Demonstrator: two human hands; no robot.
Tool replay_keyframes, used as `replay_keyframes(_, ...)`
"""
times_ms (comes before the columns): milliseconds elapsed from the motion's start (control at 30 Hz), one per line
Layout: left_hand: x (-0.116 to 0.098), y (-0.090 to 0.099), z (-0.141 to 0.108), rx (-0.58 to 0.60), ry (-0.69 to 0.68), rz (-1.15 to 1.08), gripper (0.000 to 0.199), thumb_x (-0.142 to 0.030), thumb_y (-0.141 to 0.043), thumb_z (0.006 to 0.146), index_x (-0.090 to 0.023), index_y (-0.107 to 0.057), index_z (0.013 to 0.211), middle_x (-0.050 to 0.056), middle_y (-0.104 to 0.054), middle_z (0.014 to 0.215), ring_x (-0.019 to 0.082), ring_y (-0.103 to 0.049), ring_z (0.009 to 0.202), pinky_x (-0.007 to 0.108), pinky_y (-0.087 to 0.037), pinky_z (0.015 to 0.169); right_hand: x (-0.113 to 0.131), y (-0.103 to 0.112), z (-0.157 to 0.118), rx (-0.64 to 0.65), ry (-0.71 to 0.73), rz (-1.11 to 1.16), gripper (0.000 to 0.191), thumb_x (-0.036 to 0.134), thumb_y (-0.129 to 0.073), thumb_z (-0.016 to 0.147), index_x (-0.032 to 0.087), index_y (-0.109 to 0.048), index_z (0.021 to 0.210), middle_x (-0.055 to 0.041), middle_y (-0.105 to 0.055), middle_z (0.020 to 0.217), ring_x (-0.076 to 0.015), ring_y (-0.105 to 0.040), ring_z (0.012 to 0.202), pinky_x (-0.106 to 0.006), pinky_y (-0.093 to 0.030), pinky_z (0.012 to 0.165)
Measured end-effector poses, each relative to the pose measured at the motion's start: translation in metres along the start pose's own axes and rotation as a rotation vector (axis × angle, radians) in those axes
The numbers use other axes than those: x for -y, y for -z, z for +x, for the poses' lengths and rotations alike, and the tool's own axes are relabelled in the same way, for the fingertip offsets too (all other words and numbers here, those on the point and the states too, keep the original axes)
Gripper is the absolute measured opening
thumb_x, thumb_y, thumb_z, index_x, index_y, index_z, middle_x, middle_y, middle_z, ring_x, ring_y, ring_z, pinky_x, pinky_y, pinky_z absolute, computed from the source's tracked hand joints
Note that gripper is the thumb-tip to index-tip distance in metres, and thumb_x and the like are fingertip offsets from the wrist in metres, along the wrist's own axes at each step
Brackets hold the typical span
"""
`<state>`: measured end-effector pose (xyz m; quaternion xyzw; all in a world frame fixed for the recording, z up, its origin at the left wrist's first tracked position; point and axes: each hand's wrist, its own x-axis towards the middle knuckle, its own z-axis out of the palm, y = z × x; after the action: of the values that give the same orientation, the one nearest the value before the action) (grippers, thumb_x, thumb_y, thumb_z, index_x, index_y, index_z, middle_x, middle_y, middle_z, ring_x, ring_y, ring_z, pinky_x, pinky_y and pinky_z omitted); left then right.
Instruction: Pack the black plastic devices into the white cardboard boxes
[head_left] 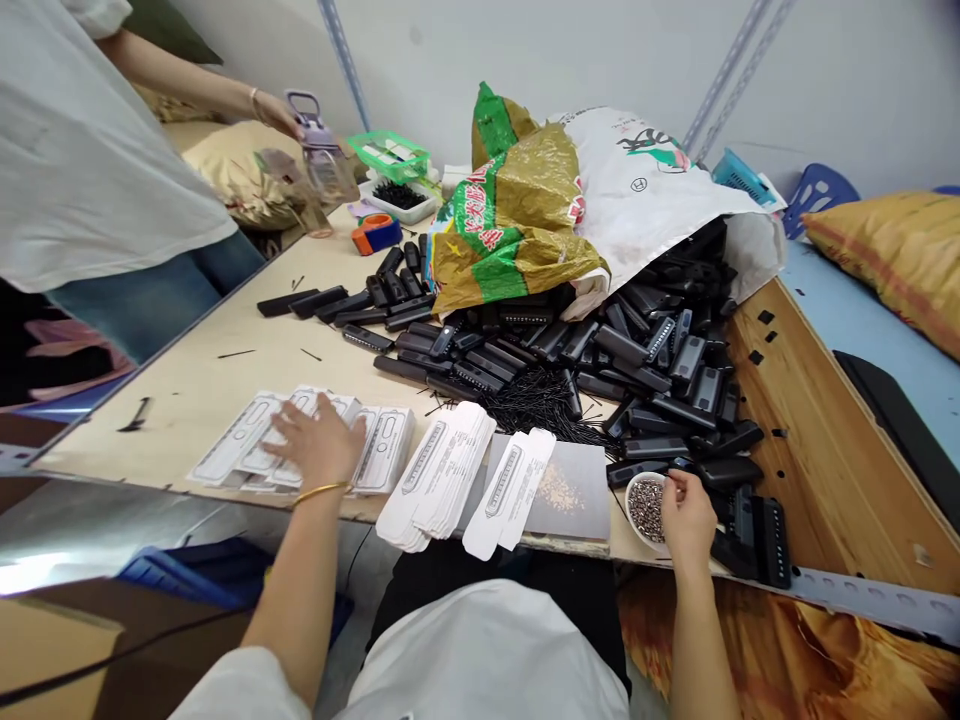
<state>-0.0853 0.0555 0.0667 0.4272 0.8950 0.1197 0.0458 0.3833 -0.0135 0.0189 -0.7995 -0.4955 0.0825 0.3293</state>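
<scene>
My left hand, fingers spread, lies on a row of small white printed boxes near the table's front edge. At the right rim of a white bowl full of small metal screws is my right hand, its thumb and fingers pinched together. Whatever those fingers hold, if anything, is too small to tell. Between my hands lie a stack of flat white cartons and a smaller stack. A grey sheet beside them carries small tan bits.
Black plastic handles and thin black pins heap behind the cartons, partly under woven sacks. A wooden board edges the right side. At left a person holds a clear bottle near a tape dispenser.
</scene>
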Motion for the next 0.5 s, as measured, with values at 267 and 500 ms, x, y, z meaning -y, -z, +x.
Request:
replay_keyframes(267,-0.182,-0.073,-0.071,0.346,-1.167,-0.301,0.039,-0.004,-0.042,0.081,-0.019,-0.065,0.108,0.01,-0.063,0.111,0.021,-0.055,0.104,0.037,-0.042,0.094,-0.032,-0.012,-0.005,0.202,0.145,-0.238,0.017,0.029,-0.04,0.076,0.021,-0.054,0.07,-0.0073,-0.063,0.075,-0.0237,-0.055,0.077,-0.036,-0.041,0.072)
replay_keyframes(500,-0.271,-0.108,-0.088,0.466,-1.338,-0.359,0.025,0.001,-0.053,0.074,-0.018,-0.067,0.066,0.008,-0.068,0.083,0.023,-0.053,0.102,0.048,-0.02,0.11,-0.03,-0.01,-0.009,0.143,0.074,0.011,0.017,0.035,-0.045,0.073,0.021,-0.055,0.07,-0.0054,-0.064,0.073,-0.0205,-0.055,0.066,-0.036,-0.042,0.069)
